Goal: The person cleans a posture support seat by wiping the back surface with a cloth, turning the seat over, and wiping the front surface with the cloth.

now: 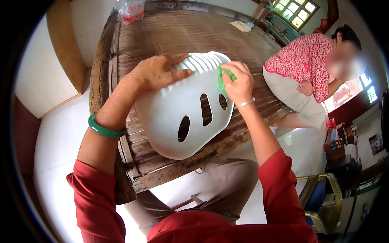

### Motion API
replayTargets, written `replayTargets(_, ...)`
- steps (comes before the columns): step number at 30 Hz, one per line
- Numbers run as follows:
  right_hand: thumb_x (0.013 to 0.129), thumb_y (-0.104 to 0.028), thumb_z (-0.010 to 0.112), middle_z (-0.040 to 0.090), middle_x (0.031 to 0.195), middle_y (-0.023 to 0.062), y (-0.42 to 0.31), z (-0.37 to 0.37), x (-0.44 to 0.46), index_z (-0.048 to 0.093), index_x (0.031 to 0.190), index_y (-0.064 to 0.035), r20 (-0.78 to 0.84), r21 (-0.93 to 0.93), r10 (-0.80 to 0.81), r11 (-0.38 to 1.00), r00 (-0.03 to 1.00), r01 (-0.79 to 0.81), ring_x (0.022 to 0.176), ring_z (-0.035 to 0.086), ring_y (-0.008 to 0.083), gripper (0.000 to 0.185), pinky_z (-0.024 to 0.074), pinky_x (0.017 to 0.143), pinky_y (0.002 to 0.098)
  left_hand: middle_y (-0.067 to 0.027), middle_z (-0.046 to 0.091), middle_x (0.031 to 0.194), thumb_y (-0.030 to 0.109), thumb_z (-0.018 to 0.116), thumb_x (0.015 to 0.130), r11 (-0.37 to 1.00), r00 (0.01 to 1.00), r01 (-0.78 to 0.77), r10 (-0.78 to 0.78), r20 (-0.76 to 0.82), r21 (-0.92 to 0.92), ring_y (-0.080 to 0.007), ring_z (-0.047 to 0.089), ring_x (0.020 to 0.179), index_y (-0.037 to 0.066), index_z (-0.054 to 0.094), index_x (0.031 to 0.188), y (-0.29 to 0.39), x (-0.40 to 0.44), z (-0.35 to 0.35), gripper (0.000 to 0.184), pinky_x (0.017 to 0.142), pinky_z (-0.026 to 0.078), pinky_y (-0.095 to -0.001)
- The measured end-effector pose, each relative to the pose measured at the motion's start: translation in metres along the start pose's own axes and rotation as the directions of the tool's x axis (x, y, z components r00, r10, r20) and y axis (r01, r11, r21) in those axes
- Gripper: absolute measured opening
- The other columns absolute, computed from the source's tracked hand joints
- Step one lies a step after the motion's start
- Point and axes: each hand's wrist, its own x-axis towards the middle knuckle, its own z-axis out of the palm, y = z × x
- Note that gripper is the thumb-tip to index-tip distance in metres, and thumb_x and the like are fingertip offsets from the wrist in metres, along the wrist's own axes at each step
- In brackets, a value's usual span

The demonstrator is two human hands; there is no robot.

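Holding one green cloth (221, 82) against one panel (162, 117)

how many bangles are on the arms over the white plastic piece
2: a green bangle on the left forearm and a thin silver bangle at the right wrist. Any under the red sleeves would be hidden.

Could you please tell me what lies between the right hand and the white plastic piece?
In the head view, a crumpled green cloth lies between the right hand and the white plastic piece.

Bright daylight — edges fisheye-warped, dark.
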Motion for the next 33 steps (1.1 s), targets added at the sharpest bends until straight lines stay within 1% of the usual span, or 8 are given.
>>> replayTargets(7,0.079,-0.008,0.065,0.070,0.101,0.0103,0.044,0.016,-0.032,0.072,0.096,-0.0072,-0.173,-0.001,0.013,1.000,0.985,-0.013,0.096,0.065,0.0307,0.019,0.0517,0.085,0.0389,-0.0210,0.065,0.126,0.066,0.054,0.087,1.000,1.000,0.013,-0.013,-0.024,0.010,-0.0357,0.060,0.120,0.014,0.048,0.146,-0.001,0.004,0.003,0.079,0.106,0.043,-0.0420)
replayTargets(17,0.074,-0.006,0.066,0.070,0.098,0.0118,0.043,-0.015,-0.134,0.070,0.090,-0.0047,-0.040,-0.041,0.294,0.954,0.955,-0.296,0.090,0.066,0.0335,0.017,0.0533,0.081,0.0413,-0.0232,0.059,0.134,0.063,0.057,0.087,1.000,0.998,-0.024,0.023,-0.054,-0.017,-0.0373,0.056,0.126,0.010,0.051,0.144,-0.001,0.003,0.004,0.078,0.108,0.041,-0.0407)
replayTargets(19,0.072,-0.009,0.066,0.070,0.096,0.0118,0.034,-0.023,-0.134,0.070,0.087,-0.0057,0.099,-0.186,0.431,0.893,0.897,-0.409,0.089,0.066,0.0338,0.016,0.0531,0.078,0.0431,-0.0232,0.058,0.135,0.062,0.058,0.087,0.998,0.998,-0.032,0.029,-0.062,-0.058,-0.0371,0.055,0.127,0.009,0.050,0.144,0.001,0.004,0.004,0.078,0.108,0.041,-0.0402)
replayTargets(23,0.067,-0.013,0.068,0.068,0.085,0.0124,0.005,-0.031,-0.147,0.070,0.078,-0.0060,0.219,-0.338,0.498,0.845,0.839,-0.414,0.085,0.066,0.0335,0.013,0.0529,0.074,0.0447,-0.0235,0.057,0.136,0.061,0.059,0.088,0.998,0.999,0.000,-0.003,-0.041,-0.056,-0.0362,0.053,0.129,0.009,0.050,0.144,0.009,-0.001,0.000,0.077,0.109,0.040,-0.0394)
replayTargets(27,0.065,-0.011,0.069,0.067,0.081,0.0121,-0.029,-0.026,-0.152,0.067,0.073,-0.0072,0.246,-0.351,0.403,0.885,0.882,-0.306,0.077,0.066,0.0341,0.009,0.0529,0.070,0.0450,-0.0237,0.055,0.138,0.059,0.058,0.089,0.997,1.000,0.020,-0.021,-0.014,-0.072,-0.0359,0.052,0.131,0.009,0.049,0.145,0.001,0.003,0.002,0.076,0.110,0.038,-0.0385)
replayTargets(28,0.063,-0.011,0.070,0.067,0.076,0.0120,-0.045,-0.025,-0.153,0.067,0.070,-0.0083,0.256,-0.263,0.436,0.890,0.862,-0.372,0.073,0.066,0.0336,0.008,0.0533,0.066,0.0445,-0.0235,0.055,0.140,0.059,0.058,0.089,0.996,1.000,-0.006,0.005,-0.017,-0.091,-0.0358,0.051,0.132,0.010,0.049,0.146,-0.001,0.005,0.002,0.075,0.111,0.037,-0.0384)
replayTargets(31,0.062,-0.017,0.067,0.064,0.071,0.0147,-0.091,-0.009,-0.172,0.064,0.065,-0.0051,0.412,-0.053,0.295,0.952,0.862,-0.301,0.069,0.065,0.0363,0.013,0.0529,0.064,0.0468,-0.0235,0.052,0.142,0.058,0.058,0.090,0.996,1.000,-0.029,0.029,-0.006,-0.079,-0.0359,0.048,0.135,0.009,0.048,0.146,-0.002,0.005,0.001,0.075,0.112,0.035,-0.0381)
replayTargets(33,0.065,-0.012,0.065,0.065,0.074,0.0109,-0.115,-0.011,-0.174,0.062,0.065,-0.0053,0.402,0.087,0.197,0.964,0.894,-0.251,0.071,0.065,0.0333,0.007,0.0528,0.065,0.0435,-0.0233,0.050,0.144,0.056,0.059,0.091,0.997,1.000,-0.025,0.026,0.015,-0.070,-0.0348,0.046,0.137,0.009,0.047,0.147,0.000,0.003,-0.001,0.074,0.113,0.033,-0.0379)
